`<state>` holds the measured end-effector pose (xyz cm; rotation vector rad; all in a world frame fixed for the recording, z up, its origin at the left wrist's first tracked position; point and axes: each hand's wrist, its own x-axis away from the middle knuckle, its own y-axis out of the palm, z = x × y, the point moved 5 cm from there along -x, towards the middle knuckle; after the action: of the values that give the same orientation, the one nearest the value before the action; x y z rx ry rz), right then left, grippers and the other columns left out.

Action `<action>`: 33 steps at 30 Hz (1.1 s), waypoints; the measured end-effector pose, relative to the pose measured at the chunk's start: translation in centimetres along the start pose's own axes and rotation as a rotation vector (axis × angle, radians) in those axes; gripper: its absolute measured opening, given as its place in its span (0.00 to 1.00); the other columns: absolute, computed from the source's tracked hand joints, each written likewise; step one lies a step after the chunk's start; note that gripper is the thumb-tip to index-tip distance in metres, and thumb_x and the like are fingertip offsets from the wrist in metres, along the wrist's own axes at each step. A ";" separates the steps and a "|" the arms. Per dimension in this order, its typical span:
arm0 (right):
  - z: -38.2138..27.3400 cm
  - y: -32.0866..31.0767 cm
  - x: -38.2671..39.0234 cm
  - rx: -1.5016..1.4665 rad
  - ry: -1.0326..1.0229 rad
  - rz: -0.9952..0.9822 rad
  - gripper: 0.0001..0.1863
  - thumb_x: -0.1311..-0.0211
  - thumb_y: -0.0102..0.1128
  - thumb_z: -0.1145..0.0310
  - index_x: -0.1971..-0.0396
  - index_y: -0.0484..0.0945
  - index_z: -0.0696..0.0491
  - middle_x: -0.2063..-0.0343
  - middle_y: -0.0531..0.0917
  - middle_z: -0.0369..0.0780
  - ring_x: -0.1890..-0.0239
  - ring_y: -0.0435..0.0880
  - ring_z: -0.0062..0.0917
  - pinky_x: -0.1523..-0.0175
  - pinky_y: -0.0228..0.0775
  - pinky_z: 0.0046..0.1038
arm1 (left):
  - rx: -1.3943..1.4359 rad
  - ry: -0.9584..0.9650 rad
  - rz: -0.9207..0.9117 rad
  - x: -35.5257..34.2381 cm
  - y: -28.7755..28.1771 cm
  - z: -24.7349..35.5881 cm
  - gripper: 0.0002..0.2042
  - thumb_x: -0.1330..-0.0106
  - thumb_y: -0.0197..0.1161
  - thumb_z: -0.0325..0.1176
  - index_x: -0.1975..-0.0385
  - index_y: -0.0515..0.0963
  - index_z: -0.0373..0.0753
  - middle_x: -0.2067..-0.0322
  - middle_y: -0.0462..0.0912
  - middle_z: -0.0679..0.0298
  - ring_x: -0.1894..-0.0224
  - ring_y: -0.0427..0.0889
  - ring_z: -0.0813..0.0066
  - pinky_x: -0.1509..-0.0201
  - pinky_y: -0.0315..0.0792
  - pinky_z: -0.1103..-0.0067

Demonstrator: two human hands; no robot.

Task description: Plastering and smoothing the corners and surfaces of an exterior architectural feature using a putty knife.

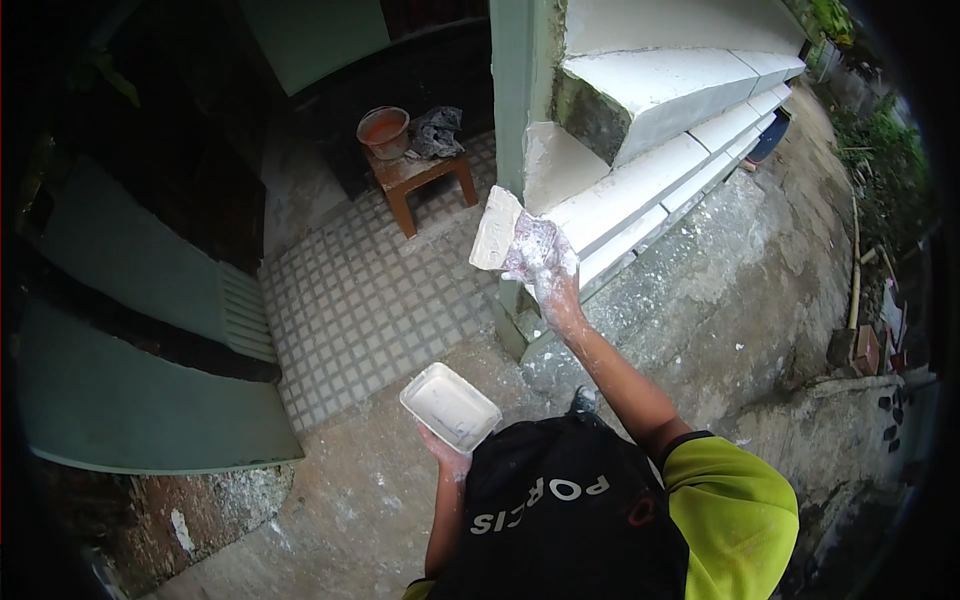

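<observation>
My right hand [545, 262], smeared with white paste, is closed round a broad putty knife [494, 232]. Off-white paste coats the blade, and my fingers hide the handle. It is raised in front of the near ends of the white tiled steps [640, 190], beside the green wall edge [510, 110]. Lower and to the left, my left hand [446, 452] grips the near-left side of a shallow white rectangular tray [409, 396]. Pale paste [452, 405] lies inside the tray, and my left fingers are partly hidden beneath it.
A low wooden stool [407, 178] on the tiled porch floor [350, 320] carries a round tub [366, 130] and a crumpled dark bag [437, 132]. Rough concrete ground [720, 290], spattered white, runs along the steps. A green low wall [150, 400] stands at left.
</observation>
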<state>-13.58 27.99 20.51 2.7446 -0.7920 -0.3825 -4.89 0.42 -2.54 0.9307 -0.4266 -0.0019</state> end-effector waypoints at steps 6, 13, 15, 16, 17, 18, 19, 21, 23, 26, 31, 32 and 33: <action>-0.7 -0.6 -1.3 0.002 -0.120 -0.016 0.22 0.40 0.57 0.75 0.46 0.65 0.60 0.54 0.75 0.41 0.56 0.78 0.22 0.57 0.78 0.25 | -0.050 -0.024 -0.021 -0.4 0.1 0.1 0.33 0.34 0.35 0.62 0.35 0.57 0.47 0.39 0.66 0.63 0.39 0.68 0.57 0.37 0.64 0.59; -0.6 -1.6 -1.7 0.082 -0.124 0.026 0.21 0.39 0.56 0.75 0.46 0.65 0.61 0.55 0.76 0.41 0.56 0.78 0.21 0.57 0.77 0.21 | 0.022 -0.028 -0.013 -0.1 0.5 0.3 0.32 0.34 0.39 0.60 0.36 0.59 0.46 0.41 0.68 0.62 0.42 0.71 0.58 0.39 0.67 0.59; -1.4 -0.9 -0.6 -0.050 -0.114 0.005 0.22 0.39 0.56 0.75 0.45 0.63 0.63 0.54 0.75 0.42 0.55 0.78 0.22 0.57 0.77 0.22 | -0.044 -0.026 0.002 -0.1 -0.1 0.1 0.34 0.35 0.35 0.63 0.34 0.56 0.47 0.38 0.65 0.62 0.39 0.68 0.57 0.37 0.64 0.59; -2.4 -0.5 -0.1 -0.024 -0.127 0.024 0.23 0.38 0.55 0.75 0.44 0.62 0.64 0.53 0.75 0.42 0.55 0.77 0.22 0.57 0.77 0.23 | -0.044 -0.026 0.003 -0.1 -0.3 0.2 0.34 0.35 0.35 0.63 0.34 0.56 0.47 0.38 0.65 0.62 0.39 0.68 0.57 0.37 0.64 0.59; -2.8 -0.4 0.3 0.002 -0.140 0.042 0.24 0.38 0.55 0.76 0.43 0.61 0.65 0.53 0.75 0.43 0.54 0.77 0.22 0.56 0.77 0.24 | -0.038 -0.022 -0.003 0.1 -0.5 0.2 0.34 0.35 0.35 0.63 0.34 0.56 0.47 0.38 0.65 0.62 0.39 0.68 0.57 0.37 0.64 0.59; -2.6 -0.5 0.6 0.002 -0.141 0.038 0.24 0.38 0.55 0.76 0.43 0.61 0.65 0.53 0.75 0.43 0.54 0.77 0.22 0.56 0.77 0.24 | -0.029 -0.015 -0.011 0.1 -0.2 0.2 0.35 0.35 0.35 0.63 0.34 0.56 0.47 0.38 0.65 0.62 0.39 0.68 0.57 0.37 0.64 0.59; -2.3 -1.1 0.8 0.019 -0.142 0.094 0.23 0.38 0.54 0.77 0.44 0.62 0.64 0.52 0.76 0.44 0.54 0.78 0.25 0.55 0.76 0.24 | -0.027 -0.012 -0.011 0.1 0.0 0.2 0.35 0.35 0.35 0.63 0.34 0.56 0.47 0.38 0.65 0.62 0.39 0.68 0.57 0.37 0.64 0.59; -1.4 -3.0 0.4 0.039 -0.144 0.151 0.22 0.39 0.53 0.78 0.44 0.64 0.63 0.52 0.77 0.46 0.54 0.79 0.28 0.55 0.75 0.25 | -0.029 -0.006 0.029 0.3 0.3 0.3 0.34 0.34 0.35 0.62 0.34 0.56 0.47 0.38 0.65 0.63 0.40 0.68 0.56 0.37 0.64 0.59; -3.1 -3.5 0.3 0.855 -0.778 0.151 0.18 0.45 0.51 0.83 0.53 0.73 0.62 0.57 0.80 0.49 0.54 0.80 0.38 0.58 0.77 0.33 | -0.008 -0.007 0.002 0.2 -0.2 0.2 0.33 0.35 0.37 0.62 0.35 0.57 0.48 0.39 0.66 0.63 0.41 0.69 0.57 0.38 0.65 0.59; -5.4 -1.8 0.0 1.030 -1.054 0.181 0.20 0.53 0.52 0.85 0.57 0.78 0.58 0.58 0.81 0.49 0.50 0.78 0.44 0.50 0.70 0.42 | 0.006 0.005 -0.003 0.1 -1.2 -0.1 0.32 0.35 0.39 0.61 0.36 0.58 0.48 0.41 0.68 0.63 0.42 0.71 0.58 0.39 0.67 0.59; 1.6 -5.9 -4.1 1.332 -0.826 0.120 0.14 0.52 0.59 0.78 0.62 0.77 0.53 0.57 0.78 0.47 0.43 0.69 0.50 0.43 0.58 0.53 | -0.037 -0.030 -0.021 -0.2 -0.4 -0.5 0.32 0.34 0.38 0.61 0.36 0.59 0.46 0.41 0.68 0.63 0.41 0.70 0.59 0.39 0.66 0.60; 3.5 -6.8 -3.7 1.376 -0.951 0.157 0.17 0.51 0.59 0.78 0.59 0.72 0.52 0.57 0.76 0.46 0.43 0.66 0.52 0.45 0.57 0.53 | -0.003 -0.048 -0.024 -0.3 -0.7 -0.7 0.32 0.35 0.39 0.61 0.36 0.59 0.47 0.41 0.68 0.64 0.41 0.70 0.59 0.39 0.66 0.60; 4.0 -6.8 -3.0 1.377 -0.952 0.155 0.17 0.51 0.59 0.78 0.59 0.72 0.52 0.57 0.76 0.46 0.43 0.66 0.52 0.45 0.57 0.53 | 0.034 -0.062 -0.022 -0.4 -1.0 -0.9 0.32 0.35 0.40 0.61 0.36 0.59 0.48 0.40 0.68 0.64 0.42 0.70 0.59 0.39 0.66 0.59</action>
<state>-14.02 34.54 15.18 3.4907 -2.0991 -1.7112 -4.75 0.54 -3.91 0.9706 -0.4745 -0.0438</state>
